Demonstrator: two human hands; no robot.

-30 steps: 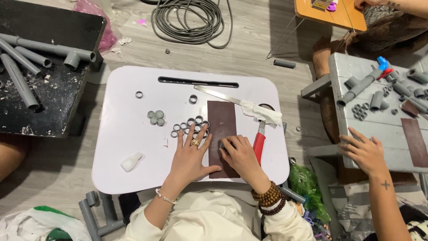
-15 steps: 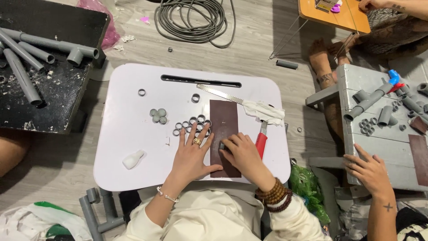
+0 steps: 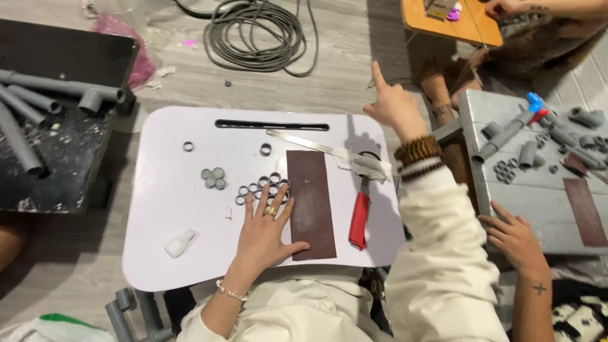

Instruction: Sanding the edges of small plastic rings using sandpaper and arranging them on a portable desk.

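Left hand (image 3: 266, 231): fingers spread, flat on bench (image 3: 171, 209), thumb touching sandpaper (image 3: 310, 202). Right hand (image 3: 394, 104): raised beyond sandpaper, loosely open, forefinger out, holding nothing.

Left hand (image 3: 266, 233): flat, palm down, fingers spread and pointing away from the body, thumb out to the right. Gold ring on one finger, thin bracelet at the wrist.
Right hand (image 3: 394, 106): lifted, reaching forward and right, forearm extended in a cream sleeve. Index finger straight, other fingers loosely curled, holding nothing. Brown bead bracelets on the wrist.
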